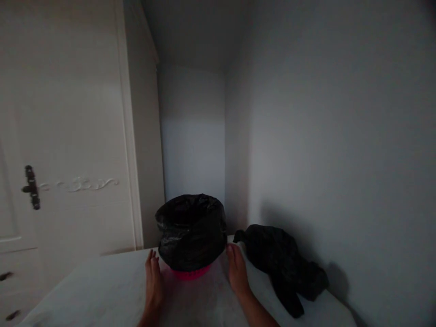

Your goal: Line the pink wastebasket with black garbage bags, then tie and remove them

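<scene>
A pink basket or bin [191,274] stands upright on the white table, with a black plastic bag [194,240] lining it. The bag is folded down over the outside, so only the pink base shows below it. My left hand [154,279] is at the bin's left side, fingers stretched out and holding nothing. On the other side my right hand [237,270] lies with extended fingers close against the bag's lower right edge. Whether the fingertips press on the bag, I cannot tell. The bag's mouth is wide, and its inside is dark.
A crumpled black plastic bag [286,263] lies on the table [102,290] at the right, near the wall [334,181]. A white wardrobe [75,127] with a dark handle [31,187] stands at the left. Behind the bin is the room's corner.
</scene>
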